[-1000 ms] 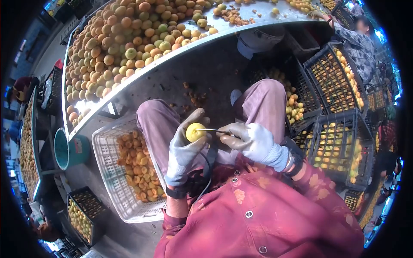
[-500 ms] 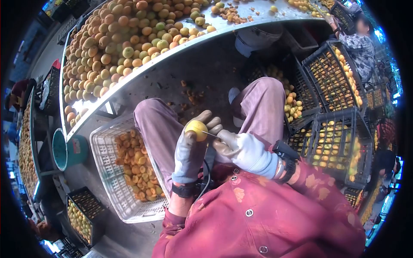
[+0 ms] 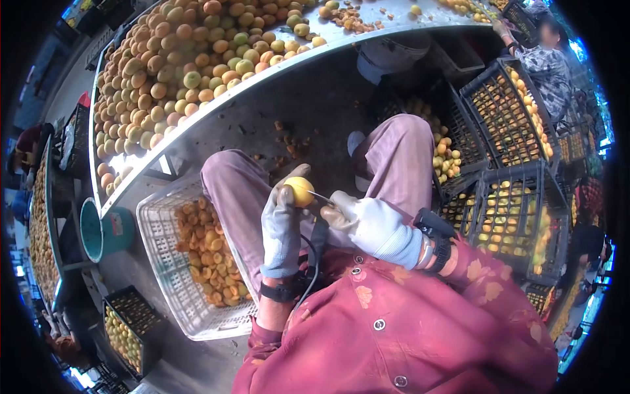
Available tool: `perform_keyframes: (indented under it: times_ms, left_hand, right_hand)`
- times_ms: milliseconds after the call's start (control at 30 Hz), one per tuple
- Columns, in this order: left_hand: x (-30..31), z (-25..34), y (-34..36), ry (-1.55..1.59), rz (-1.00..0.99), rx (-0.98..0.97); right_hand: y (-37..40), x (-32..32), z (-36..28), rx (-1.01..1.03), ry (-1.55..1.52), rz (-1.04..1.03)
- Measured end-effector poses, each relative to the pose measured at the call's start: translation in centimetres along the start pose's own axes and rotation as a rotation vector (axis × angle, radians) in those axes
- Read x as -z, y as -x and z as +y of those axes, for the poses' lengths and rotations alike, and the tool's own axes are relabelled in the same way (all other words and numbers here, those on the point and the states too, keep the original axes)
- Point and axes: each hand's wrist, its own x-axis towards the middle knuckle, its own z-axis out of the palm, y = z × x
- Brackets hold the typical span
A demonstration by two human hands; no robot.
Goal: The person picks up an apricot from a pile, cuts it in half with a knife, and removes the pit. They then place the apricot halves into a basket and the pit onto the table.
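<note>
Fruit (image 3: 299, 191) in left hand (image 3: 281, 221); right hand (image 3: 371, 224) holds thin blade (image 3: 319, 196) against it.

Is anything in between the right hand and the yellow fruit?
Just the thin blade that the right hand holds: it spans the gap to the fruit in the left hand. Nothing else visible is in the way.

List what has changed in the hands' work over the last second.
The right hand has moved slightly toward the left hand; its knife, earlier across the face of the yellow apricot, is now at the fruit's right side, less blade showing. Nothing was let go. The left hand still holds the apricot; the white crate of apricot halves looks unchanged.
</note>
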Motion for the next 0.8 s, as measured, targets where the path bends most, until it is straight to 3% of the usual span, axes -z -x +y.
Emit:
perform_keyframes:
  times_ms: [67, 167, 200, 267, 367, 500, 533, 600, 633, 800]
  left_hand:
    - [-0.7, 0.1, 0.1, 0.092, -0.023, 0.032]
    - [-2.4, 1.4, 0.3, -0.659, 0.091, -0.054]
    - [-2.1, 1.0, 0.2, -0.66, 0.089, -0.054]
    - [-1.5, 0.1, 0.1, 0.017, 0.109, 0.112]
    - [-1.5, 0.2, 0.5, -0.264, 0.141, -0.027]
    - [-0.8, -0.6, 0.0, -0.418, 0.178, 0.066]
    - [-0.8, -0.4, 0.1, -0.417, 0.18, 0.066]
    - [-0.7, -0.2, 0.0, -0.224, 0.154, 0.289]
    - [-1.5, -0.5, -0.5, -0.076, 0.245, 0.298]
    - [-0.7, -0.1, 0.0, -0.11, 0.179, 0.362]
  right_hand:
    - [0.2, -1.0, 0.2, 0.011, -0.042, 0.109]
    - [-0.2, -1.8, 0.4, -0.007, -0.036, 0.14]
    - [-0.3, -2.0, 0.5, -0.007, -0.037, 0.142]
    - [-0.4, -2.1, 0.7, 0.002, 0.019, 0.152]
    - [-0.3, -2.0, 1.0, 0.034, 0.042, 0.117]
    - [-0.1, -2.9, 1.2, -0.015, 0.16, 0.062]
    - [-0.1, -3.2, 1.4, 0.012, 0.153, 0.08]
    - [-0.3, -3.8, 1.9, 0.037, 0.146, 0.098]
    - [-0.4, -4.1, 1.9, 0.038, 0.119, 0.093]
    - [-0.5, -3.5, 1.2, 0.022, 0.06, 0.053]
